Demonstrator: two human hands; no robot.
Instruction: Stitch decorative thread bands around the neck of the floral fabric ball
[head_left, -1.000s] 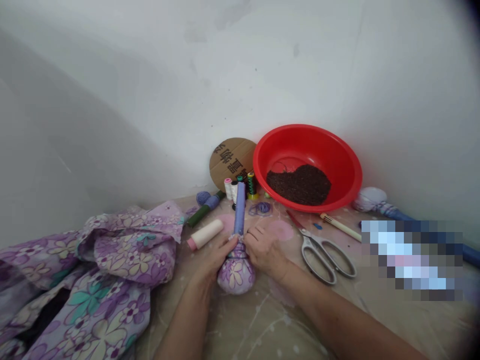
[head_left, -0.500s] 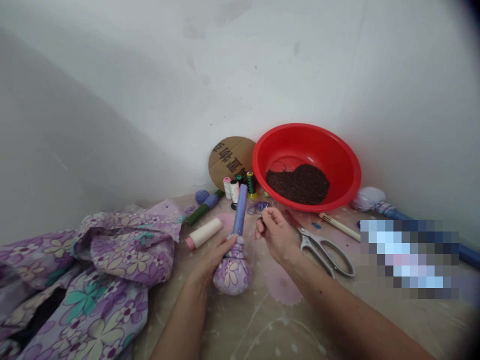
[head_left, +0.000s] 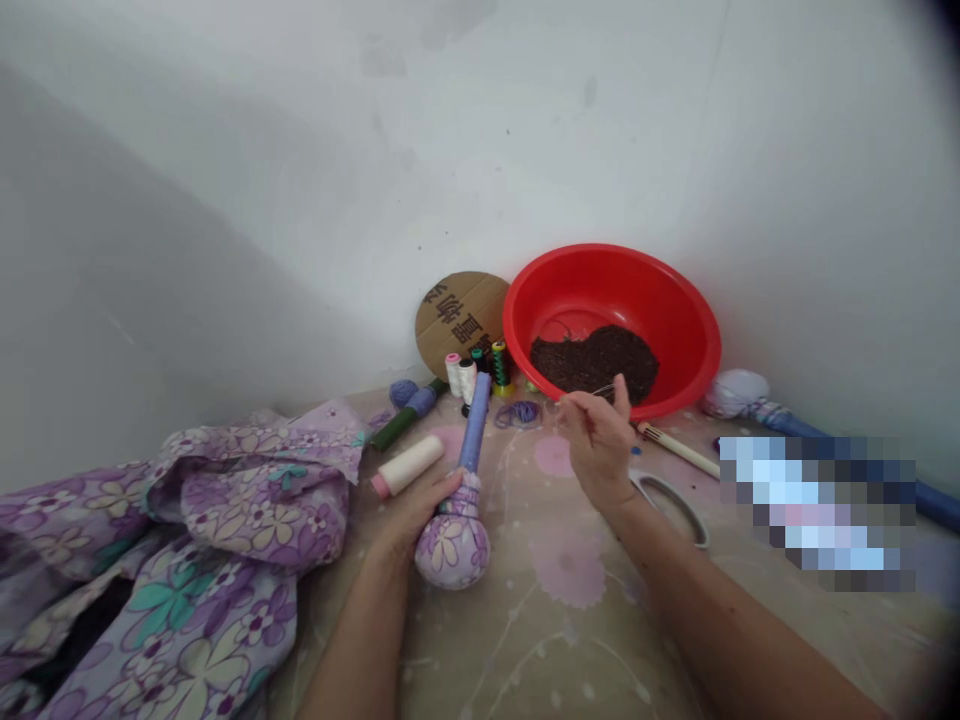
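Note:
My left hand [head_left: 420, 515] is closed around the gathered neck of a stick with a round head wrapped in purple floral cloth [head_left: 452, 552]. Its blue-purple handle [head_left: 474, 425] points away from me, leaning slightly right. Off to the right and apart from it, my right hand [head_left: 600, 440] is raised in front of the red basin, thumb and fingers pinched. A thin, glinting sewing needle [head_left: 604, 388] appears to stick out of the pinch; any thread on it is too fine to see. Partly hidden behind this hand lie scissors [head_left: 679, 505] with grey handles.
The red basin [head_left: 705, 350] holds dark grains. Before the wall stand several thread spools [head_left: 467, 378] and a cardboard disc [head_left: 457, 320]. A white thread cone [head_left: 411, 467] lies near my left hand. Floral cloth [head_left: 247, 520] is heaped left; another cloth-headed stick [head_left: 739, 393] lies right.
My right hand has moved right and slightly up, away from the cloth-headed stick, and now covers part of the scissors. The stick and my left hand have shifted slightly left.

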